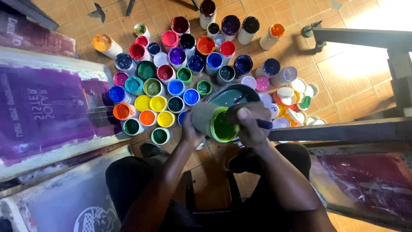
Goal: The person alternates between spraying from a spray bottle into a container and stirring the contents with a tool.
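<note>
My left hand [192, 129] grips a tilted jar of green paint [216, 123], its open mouth facing right. At the jar's mouth, my right hand [250, 122] holds a thin dark stick [264, 124] that also reaches into the bowl behind. That dark bowl of teal paint [229, 95] sits on the floor just beyond both hands. Many open jars of coloured paint [171, 77] stand packed together on the tiled floor around it.
A purple-stained printing screen in a wooden frame [47, 111] lies at the left, another frame [64, 202] below it. A dark wooden table edge [339, 129] and a red-stained screen [365, 180] are at the right. White lids [292, 92] lie right of the bowl.
</note>
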